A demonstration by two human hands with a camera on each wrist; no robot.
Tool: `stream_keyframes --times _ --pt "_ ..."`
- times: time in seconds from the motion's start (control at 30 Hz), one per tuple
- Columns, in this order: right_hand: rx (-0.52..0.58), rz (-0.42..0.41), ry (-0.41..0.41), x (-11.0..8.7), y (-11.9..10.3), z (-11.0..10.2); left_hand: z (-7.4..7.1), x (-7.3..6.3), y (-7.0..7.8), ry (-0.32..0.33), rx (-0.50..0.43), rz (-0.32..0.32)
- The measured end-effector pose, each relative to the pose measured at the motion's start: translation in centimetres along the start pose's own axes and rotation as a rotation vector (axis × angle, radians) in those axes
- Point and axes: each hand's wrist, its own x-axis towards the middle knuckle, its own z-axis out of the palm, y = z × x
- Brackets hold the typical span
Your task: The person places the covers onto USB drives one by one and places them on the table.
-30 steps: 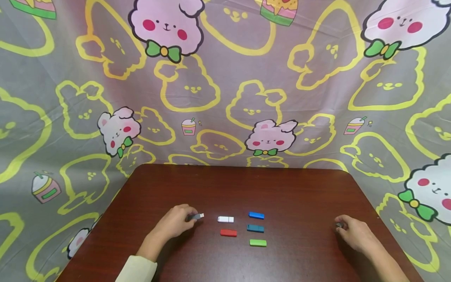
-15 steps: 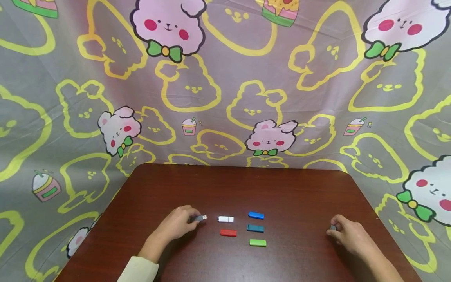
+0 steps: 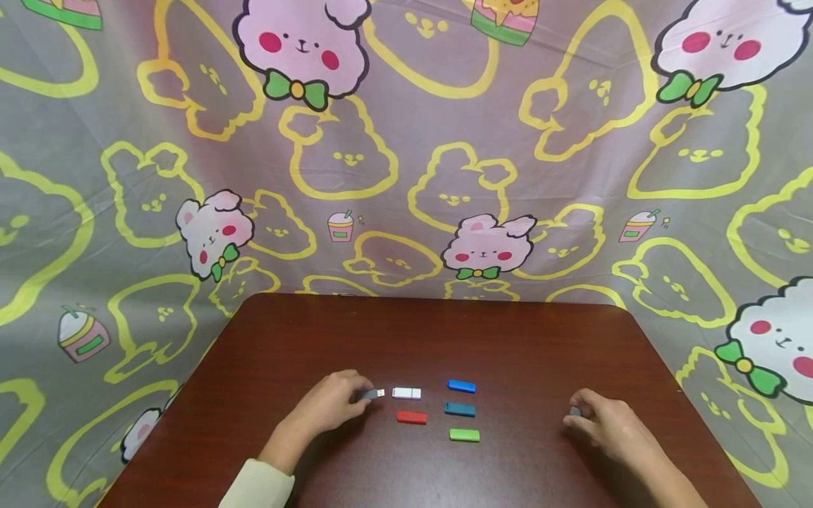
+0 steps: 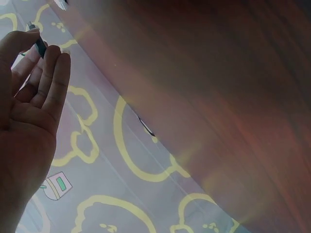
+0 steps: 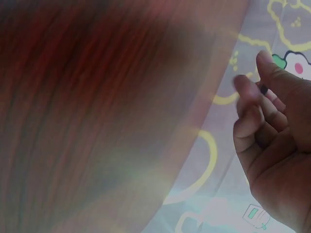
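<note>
In the head view my left hand (image 3: 327, 403) pinches a grey USB stick (image 3: 371, 395), its bare metal plug pointing right. The left wrist view shows this left hand (image 4: 36, 104) with the dark stick between thumb and fingers. Just right of the plug lies a white USB stick (image 3: 406, 394), apart from it. My right hand (image 3: 611, 426) pinches a small grey piece (image 3: 574, 411), mostly hidden by the fingers; it may be a cap. In the right wrist view the right hand (image 5: 272, 126) is curled, with a dark bit (image 5: 264, 89) showing.
Also on the brown table (image 3: 444, 339) lie a red stick (image 3: 411, 418), a blue one (image 3: 461, 386), a teal one (image 3: 460, 409) and a light green one (image 3: 465, 435). A patterned cloth (image 3: 394, 212) hangs around the table's back and sides.
My right hand has moved left across the table with the small grey piece. The left hand has shifted slightly right, bringing the grey stick closer to the white one.
</note>
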Motion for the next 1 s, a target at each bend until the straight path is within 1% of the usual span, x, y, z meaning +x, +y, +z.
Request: stream_keyframes --times 0.1,0.13,0.2,0.33,0.4,0.6,0.83,0.9,1.0 --pt "-0.029 -0.068 0.070 0.0 -0.5 0.3 0.0 0.1 0.4 -0.002 0.009 0.019" --pt "-0.014 -0.079 0.072 0.0 -0.6 0.4 0.0 0.2 0.5 -0.002 0.011 0.026" --pt "0.022 -0.093 0.055 0.0 -0.7 0.6 0.0 0.2 0.7 0.000 0.018 0.041" --pt "0.089 -0.082 -0.019 -0.1 -1.0 0.8 0.1 0.3 1.0 0.001 0.031 0.063" --pt "0.084 -0.091 -0.029 -0.2 -1.1 0.8 0.1 0.3 1.1 0.002 0.036 0.076" --pt "0.037 -0.123 -0.003 -0.3 -1.5 1.0 0.2 0.3 1.3 -0.002 0.024 0.087" --pt "0.032 -0.090 0.005 -0.3 -2.5 1.5 0.5 0.3 1.8 -0.009 0.018 0.101" --pt "0.042 -0.099 0.008 -0.2 -2.9 1.7 0.6 0.4 2.1 -0.008 0.012 0.108" --pt "0.050 -0.151 0.016 -0.1 -3.5 2.1 0.8 0.6 2.7 -0.011 0.001 0.126"
